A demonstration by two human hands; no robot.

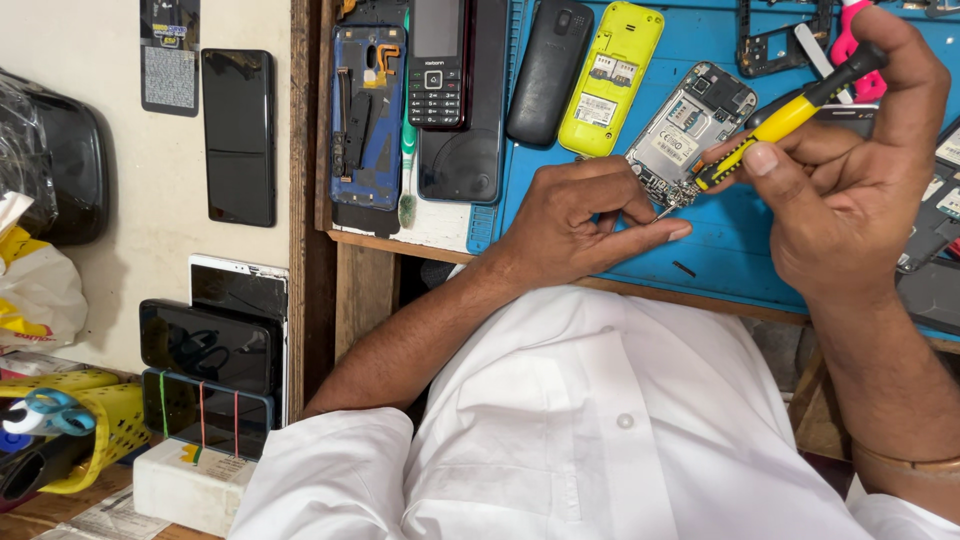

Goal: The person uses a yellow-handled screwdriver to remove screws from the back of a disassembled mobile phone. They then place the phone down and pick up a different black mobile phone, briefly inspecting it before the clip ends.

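Gripping a yellow-and-black screwdriver point(790, 115), the right hand point(850, 190) has its thumb and fingers wrapped closed around the handle, the index finger curled over the black cap at the upper end, and the shaft slants down to the left towards an opened silver phone point(690, 125). That phone lies back-up with its cover off, tilted on the blue work mat point(730, 255), and its lower corner sits at the tips of the left hand point(575, 220). The left hand rests on the mat's near edge, thumb and forefinger brought together in a narrow pinch at that corner of the phone, where the screwdriver's tip also meets; whether the fingers hold a small screw there is too small to tell. Just left of the silver phone lies a yellow phone shell point(612, 75) with its back open, and beside that a dark phone back cover point(548, 70). Further left on the wooden bench lie a black keypad phone point(437, 65), and a blue phone frame point(367, 115) stripped of its rear panel. A pink-handled tool point(848, 45) shows behind the right hand. On the pale wall surface at the left are a black smartphone point(238, 135) and, lower down, a stack of dark smartphones point(210, 365), one bound with coloured rubber bands. The person's white shirt point(600, 430) fills the lower middle of the view, and a bangle point(905, 462) circles the right wrist.
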